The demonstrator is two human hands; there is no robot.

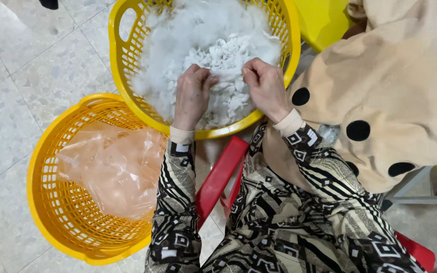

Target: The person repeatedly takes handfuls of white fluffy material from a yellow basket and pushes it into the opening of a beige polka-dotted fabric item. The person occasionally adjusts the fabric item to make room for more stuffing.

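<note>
— Where are the hands, and what do they grip?

— Both are inside the upper yellow basket point(120, 55). The left hand point(192, 96) is curled almost closed, and its fingertips point(209, 80) pinch a tuft of the white stuffing point(213, 45). The right hand point(265, 86) is closed into a loose fist on the same clump, the knuckles pointing to the left hand.

— So they hold one piece together?

— It looks so. The two hands are near each other, with a short bridge of white fibre between them. I judge that they pull it in opposite directions, left and right, but how tight each pinch is, I cannot tell.

— Where does the rest of the stuffing lie from the grip?

— Mostly beyond the fingers, away from the person, and it fills the basket up to the far rim. The nearer part is torn in small flakes; the farther part is finer and fluffy. Neither hand is clearly nearer to the heap; both rest on its near edge.

— And outside this basket?

— On the person's left, lower and touching it, stands a second yellow basket point(51, 167) with a crumpled transparent pink plastic bag point(112, 167) inside. On the right a beige plush toy with black dots point(395, 86) lies beside the right forearm. A red stool point(218, 174) shows between the knees.
</note>
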